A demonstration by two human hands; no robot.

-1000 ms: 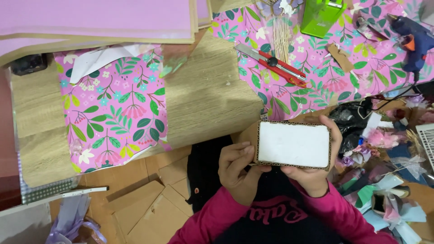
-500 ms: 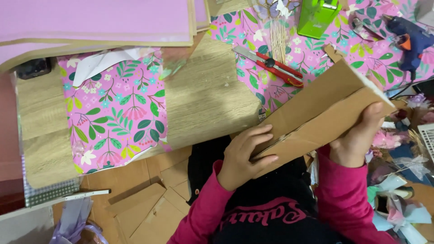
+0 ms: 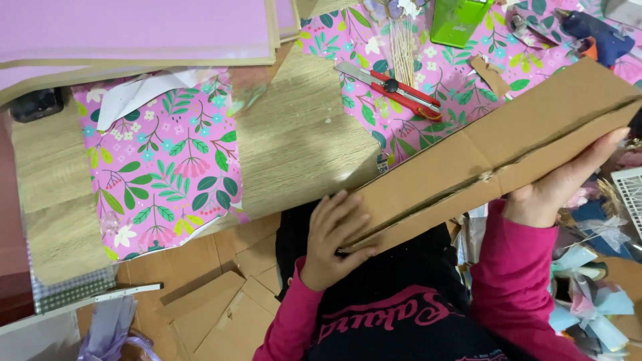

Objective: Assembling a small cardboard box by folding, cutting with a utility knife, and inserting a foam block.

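Holding 1 folded cardboard box (image 3: 495,160), tilted above my lap: light, stiff, creased along its seam. Left hand (image 3: 331,237) grips the lower end, right hand (image 3: 562,184) clasps the long edge; best supported at both ends.

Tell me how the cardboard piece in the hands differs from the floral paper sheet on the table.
The cardboard piece is plain brown; the floral paper sheet is pink with leaves and flowers. The cardboard piece is tilted, held by the left hand and right hand; the paper sheet lies flat, untouched. Both are flat sheets.
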